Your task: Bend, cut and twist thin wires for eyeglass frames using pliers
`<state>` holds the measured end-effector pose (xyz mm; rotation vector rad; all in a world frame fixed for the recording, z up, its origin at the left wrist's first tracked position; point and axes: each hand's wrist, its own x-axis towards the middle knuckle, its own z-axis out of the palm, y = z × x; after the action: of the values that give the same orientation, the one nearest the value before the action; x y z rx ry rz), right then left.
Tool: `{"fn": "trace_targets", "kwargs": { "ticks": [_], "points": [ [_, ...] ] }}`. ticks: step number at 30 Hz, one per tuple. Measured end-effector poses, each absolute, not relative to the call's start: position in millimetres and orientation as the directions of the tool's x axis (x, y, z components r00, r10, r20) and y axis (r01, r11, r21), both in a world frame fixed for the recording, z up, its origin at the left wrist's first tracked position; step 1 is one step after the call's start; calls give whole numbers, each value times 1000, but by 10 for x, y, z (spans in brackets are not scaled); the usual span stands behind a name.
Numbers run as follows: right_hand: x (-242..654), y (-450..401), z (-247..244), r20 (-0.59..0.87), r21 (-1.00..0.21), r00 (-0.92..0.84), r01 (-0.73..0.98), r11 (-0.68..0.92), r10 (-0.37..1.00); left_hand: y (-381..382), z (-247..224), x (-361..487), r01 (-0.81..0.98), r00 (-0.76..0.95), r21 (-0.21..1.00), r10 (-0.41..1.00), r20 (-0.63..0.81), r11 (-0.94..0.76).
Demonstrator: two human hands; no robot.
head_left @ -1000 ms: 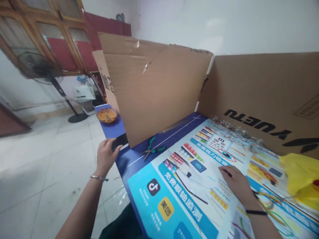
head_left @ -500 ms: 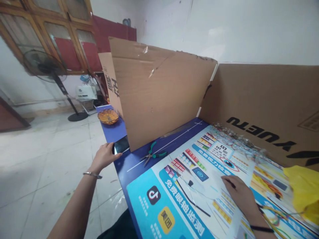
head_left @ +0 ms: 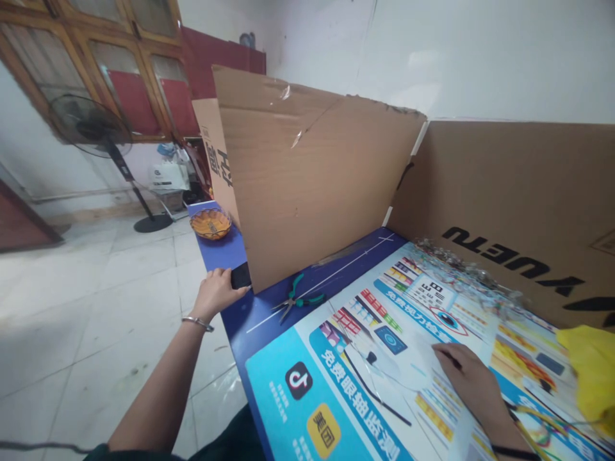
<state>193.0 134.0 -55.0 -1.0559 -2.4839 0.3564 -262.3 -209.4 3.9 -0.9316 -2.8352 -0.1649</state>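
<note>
One smartphone at blue tabletop's edge, beside cardboard panel | left hand half-curled against it; grip unclear | right hand loosely curled over printed poster; contents hidden | teal-handled pliers unheld, jaws parted

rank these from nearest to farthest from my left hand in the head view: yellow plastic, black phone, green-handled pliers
From the left hand:
1. black phone: right at its fingers, by the cardboard's near corner
2. green-handled pliers: to its right, on the blue tabletop
3. yellow plastic: far right, beyond the right hand
</note>
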Motion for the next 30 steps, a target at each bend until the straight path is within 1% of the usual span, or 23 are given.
{"fn": "trace_targets", "kwargs": {
  "ticks": [4, 12, 15, 21, 30],
  "points": [
    [1935, 1348, -571, 279, -385, -620, 627, 677, 733, -2061, 50, -2641, 596, -796, 57, 579, 174, 801],
    [1939, 1346, -545, 295, -377, -636, 608, 698, 713, -2027, 42, -2580, 578, -793, 61, 542, 276, 814],
    [1945, 1355, -549, 303, -373, -631, 611, 698, 714, -2026, 56, -2555, 557, -807, 65, 521, 277, 828],
    [1959, 1404, -593, 288, -386, -641, 602, 699, 711, -2086, 71, -2520, 566, -805, 72, 532, 264, 821],
    [1969, 1442, -608, 302, -378, -635, 604, 701, 711, -2209, 4, -2450, 563, -786, 71, 507, 354, 823]
  ]
}}
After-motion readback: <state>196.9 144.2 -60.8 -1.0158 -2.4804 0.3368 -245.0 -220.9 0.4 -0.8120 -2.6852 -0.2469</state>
